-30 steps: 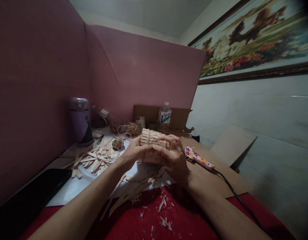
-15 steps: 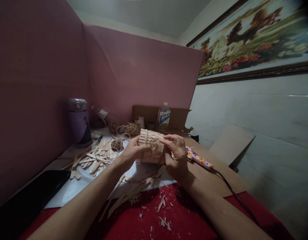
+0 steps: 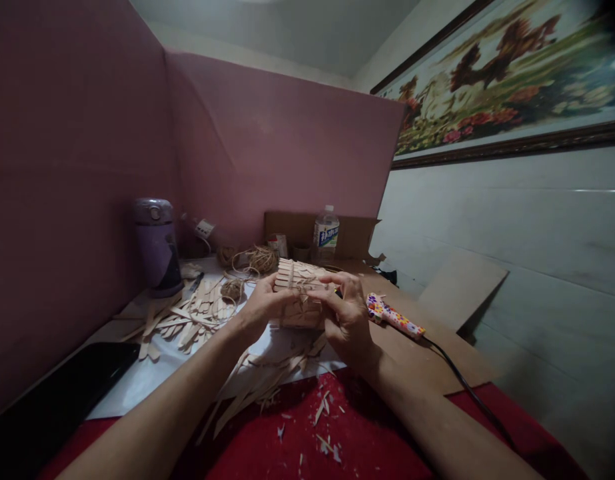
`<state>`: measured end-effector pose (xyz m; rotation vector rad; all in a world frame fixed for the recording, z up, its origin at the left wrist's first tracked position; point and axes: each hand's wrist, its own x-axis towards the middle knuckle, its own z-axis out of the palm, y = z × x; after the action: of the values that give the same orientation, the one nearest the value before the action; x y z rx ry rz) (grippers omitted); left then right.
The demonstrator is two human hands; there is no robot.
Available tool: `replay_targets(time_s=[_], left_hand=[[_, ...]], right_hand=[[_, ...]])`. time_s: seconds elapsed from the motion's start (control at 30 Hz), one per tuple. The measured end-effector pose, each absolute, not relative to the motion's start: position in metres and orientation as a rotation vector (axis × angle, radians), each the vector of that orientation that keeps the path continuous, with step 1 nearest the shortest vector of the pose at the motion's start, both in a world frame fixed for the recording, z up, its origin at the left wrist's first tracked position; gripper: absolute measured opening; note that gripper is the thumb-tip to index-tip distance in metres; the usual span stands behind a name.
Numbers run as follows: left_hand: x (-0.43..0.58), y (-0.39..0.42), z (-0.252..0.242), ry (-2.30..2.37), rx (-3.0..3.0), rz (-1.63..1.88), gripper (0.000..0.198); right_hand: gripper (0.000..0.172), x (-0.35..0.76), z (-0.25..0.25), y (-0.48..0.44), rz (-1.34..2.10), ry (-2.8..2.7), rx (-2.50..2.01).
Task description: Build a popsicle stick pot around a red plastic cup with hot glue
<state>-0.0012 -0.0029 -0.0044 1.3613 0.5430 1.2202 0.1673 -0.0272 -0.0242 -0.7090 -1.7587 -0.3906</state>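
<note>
A small barrel made of wooden craft sticks [image 3: 297,283], wound with thin jute twine, is held above the table between both hands. My left hand [image 3: 264,305] grips its left side, fingers wrapped round it. My right hand [image 3: 344,315] is closed at its right front, thumb and fingers pinching the twine against the sticks. Below the hands lie loose wooden sticks and shavings [image 3: 267,373] on a white sheet [image 3: 152,373].
A flowered glue gun [image 3: 394,319] with a black cord lies right of my hands on brown cardboard [image 3: 437,353]. More sticks [image 3: 187,313], twine bundles [image 3: 260,259], a purple flask [image 3: 156,245], a water bottle [image 3: 326,235] and a black phone [image 3: 57,400] lie around. Pink board walls stand behind.
The barrel has been turned slightly in my hands and my right fingers have shifted along the twine. The view has drifted a little.
</note>
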Motion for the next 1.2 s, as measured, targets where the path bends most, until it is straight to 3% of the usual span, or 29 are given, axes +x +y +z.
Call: replay_targets(time_s=[0.6,0.87,1.2], left_hand=[[0.0003,-0.0049,-0.0049,0.625,1.347,1.235,0.032],[0.0011,-0.0049,-0.0056,0.62,1.356,1.235,0.031],[0.0022,-0.0067,-0.0037,0.65,1.321,1.247,0.035]], right_hand=[[0.031,0.1678,-0.0261,-0.0306,-0.441,-1.902,-0.703],[0.022,0.1654,-0.025,-0.0311,-0.488,-1.958,-0.703],[0.029,0.1664,-0.0261,-0.0295,-0.422,-1.888,-0.736]])
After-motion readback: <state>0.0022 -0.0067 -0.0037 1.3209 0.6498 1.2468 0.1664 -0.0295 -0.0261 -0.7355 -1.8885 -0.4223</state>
